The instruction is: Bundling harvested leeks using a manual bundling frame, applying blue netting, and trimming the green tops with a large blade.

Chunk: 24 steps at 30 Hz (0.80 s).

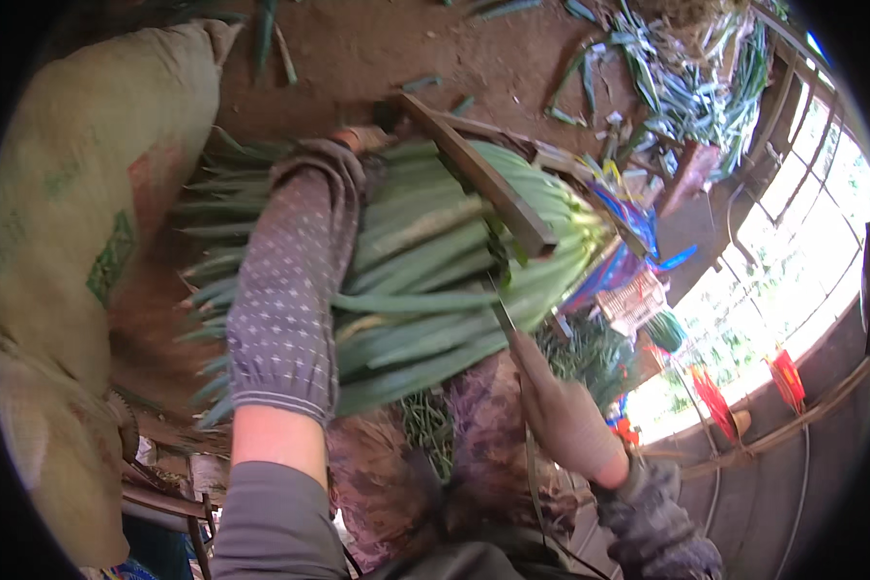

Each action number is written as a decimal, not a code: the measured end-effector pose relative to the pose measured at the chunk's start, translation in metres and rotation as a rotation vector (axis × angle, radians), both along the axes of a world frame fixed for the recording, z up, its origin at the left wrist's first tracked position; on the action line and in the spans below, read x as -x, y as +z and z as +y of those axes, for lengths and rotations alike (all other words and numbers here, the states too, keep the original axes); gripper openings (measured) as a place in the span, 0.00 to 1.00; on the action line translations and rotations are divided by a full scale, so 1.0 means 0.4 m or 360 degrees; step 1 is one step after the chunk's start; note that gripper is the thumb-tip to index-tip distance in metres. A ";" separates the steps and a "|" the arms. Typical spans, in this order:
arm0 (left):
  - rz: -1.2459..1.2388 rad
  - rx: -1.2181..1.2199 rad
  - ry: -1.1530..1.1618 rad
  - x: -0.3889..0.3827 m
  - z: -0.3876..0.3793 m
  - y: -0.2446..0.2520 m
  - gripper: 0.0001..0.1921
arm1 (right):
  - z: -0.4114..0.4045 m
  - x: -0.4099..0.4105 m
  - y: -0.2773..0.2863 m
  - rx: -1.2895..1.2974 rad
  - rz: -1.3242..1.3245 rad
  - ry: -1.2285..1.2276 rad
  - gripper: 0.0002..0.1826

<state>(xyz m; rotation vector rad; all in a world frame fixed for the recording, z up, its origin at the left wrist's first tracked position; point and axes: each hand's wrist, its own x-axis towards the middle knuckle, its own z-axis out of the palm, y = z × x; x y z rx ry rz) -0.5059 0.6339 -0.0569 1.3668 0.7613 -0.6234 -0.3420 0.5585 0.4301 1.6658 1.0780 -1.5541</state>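
Observation:
A large bundle of long green leaves, like those of green onions or leeks (pixel 420 254), lies across in front of me, its pale ends to the right. My left arm, in a dotted sleeve cover, reaches over the leaves; my left hand (pixel 366 138) is at their far side, partly hidden by the sleeve and blurred. A wooden bar (pixel 493 181) crosses over the bundle. My right hand (pixel 562 417), in a light glove, is closed on a knife (pixel 502 315), whose narrow blade points at the near side of the leaves, beside the bar's near end.
A big woven sack (pixel 101 145) stands at the left. Leaf scraps (pixel 689 94) are heaped at the upper right on the dirt floor (pixel 333 43). Blue plastic (pixel 627 217) lies by the pale ends. Cut leaves (pixel 428 435) show between my knees. Metal bars and a grey wall stand at the right.

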 end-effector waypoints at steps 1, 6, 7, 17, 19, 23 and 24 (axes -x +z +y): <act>-0.0004 0.0113 0.0032 0.008 -0.011 -0.001 0.34 | -0.015 0.002 -0.006 -0.0081 0.0049 -0.0049 0.37; 0.0129 0.0258 0.0218 0.018 0.007 0.030 0.38 | 0.034 -0.019 -0.033 -0.0067 0.0075 0.0080 0.37; 0.0208 0.0244 0.0217 0.030 0.008 0.037 0.33 | 0.038 -0.010 -0.045 -0.0047 0.0166 0.0133 0.36; 0.0115 0.0211 0.0260 0.064 -0.024 0.050 0.36 | -0.044 -0.038 -0.142 -0.0338 0.0207 0.0088 0.33; 0.0056 0.0059 0.0469 0.112 -0.058 0.039 0.34 | 0.007 -0.033 0.005 -0.0024 0.0139 0.0100 0.31; 0.0049 0.0217 0.0374 0.082 -0.037 0.019 0.23 | -0.044 -0.051 0.009 -0.0066 0.0227 0.0137 0.33; 0.0050 0.0208 0.0378 0.083 -0.039 0.011 0.23 | -0.074 -0.051 -0.043 -0.0074 0.0230 0.0141 0.33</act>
